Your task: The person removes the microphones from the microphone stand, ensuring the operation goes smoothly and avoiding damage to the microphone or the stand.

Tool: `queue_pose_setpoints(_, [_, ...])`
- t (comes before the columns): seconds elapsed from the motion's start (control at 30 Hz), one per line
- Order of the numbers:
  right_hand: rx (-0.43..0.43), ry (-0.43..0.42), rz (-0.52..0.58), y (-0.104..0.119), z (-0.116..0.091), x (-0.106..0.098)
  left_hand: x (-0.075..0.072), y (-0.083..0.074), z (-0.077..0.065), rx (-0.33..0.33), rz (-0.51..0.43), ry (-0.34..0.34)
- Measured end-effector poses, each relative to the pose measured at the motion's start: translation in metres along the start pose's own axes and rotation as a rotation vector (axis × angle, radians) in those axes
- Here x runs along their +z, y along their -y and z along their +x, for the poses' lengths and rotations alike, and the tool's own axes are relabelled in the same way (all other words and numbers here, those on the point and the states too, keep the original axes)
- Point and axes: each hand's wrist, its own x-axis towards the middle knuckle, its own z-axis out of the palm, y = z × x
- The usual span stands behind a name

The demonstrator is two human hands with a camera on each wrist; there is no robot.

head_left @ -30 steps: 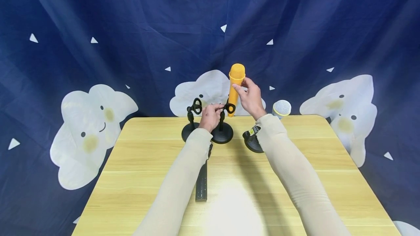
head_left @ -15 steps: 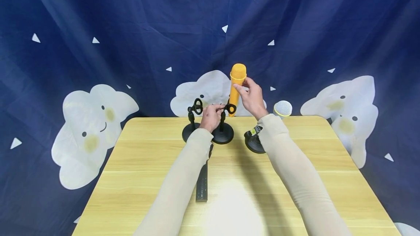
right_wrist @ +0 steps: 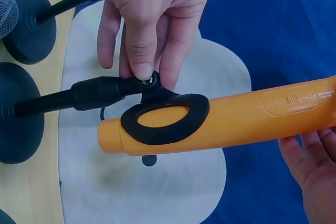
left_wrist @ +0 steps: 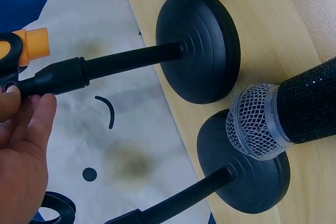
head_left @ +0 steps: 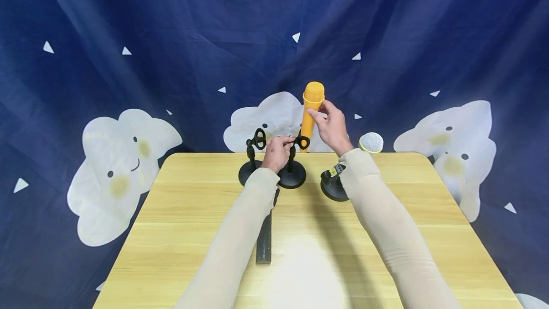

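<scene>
My right hand [head_left: 333,125] holds an orange-yellow microphone [head_left: 308,122] by its handle, grille end up and slightly tilted. The handle's lower end runs through the black ring clip [right_wrist: 198,121] of a desk microphone stand [head_left: 292,175], and its tip sticks out past the ring. With thumb and fingers my left hand [head_left: 276,154] pinches the joint [right_wrist: 148,80] just under that clip. The stand's round base rests near the table's back edge. A second stand [left_wrist: 247,177] with its own ring clip [head_left: 259,139] stands to its left, partly behind my left hand.
A black glittery microphone [left_wrist: 310,103] with a silver grille lies on the table [head_left: 193,232], partly under my left sleeve. On the right, a third stand [head_left: 332,190] and a silver-grilled microphone [head_left: 371,142] are partly hidden by my right arm. A cloud-patterned curtain [head_left: 257,23] hangs behind.
Both hands keep their holds. The yellow microphone's head and my right hand have shifted very slightly right; the head view has also moved a little.
</scene>
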Motion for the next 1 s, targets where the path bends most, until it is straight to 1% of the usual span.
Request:
queue_pose_setpoints(0.1, [-0.001, 0.005, 0.000, 0.000, 0.001, -0.001, 0.000, -0.001, -0.001, -0.005, -0.001, 0.004])
queue_pose_setpoints(0.27, [-0.020, 0.007, 0.002, 0.002, 0.002, -0.004, 0.000, -0.001, -0.001, 0.006, 0.036, -0.008])
queue_pose_setpoints(0.37, [-0.026, 0.006, 0.009, 0.003, 0.002, -0.005, 0.001, -0.001, -0.001, 0.003, 0.025, -0.005])
queue_pose_setpoints(0.73, [-0.015, 0.015, 0.019, 0.007, 0.005, -0.009, 0.002, -0.001, 0.000, -0.006, 0.015, -0.001])
queue_pose_setpoints(1.0, [0.000, 0.015, 0.049, 0.010, 0.007, -0.012, 0.001, -0.001, 0.000, 0.001, 0.037, -0.011])
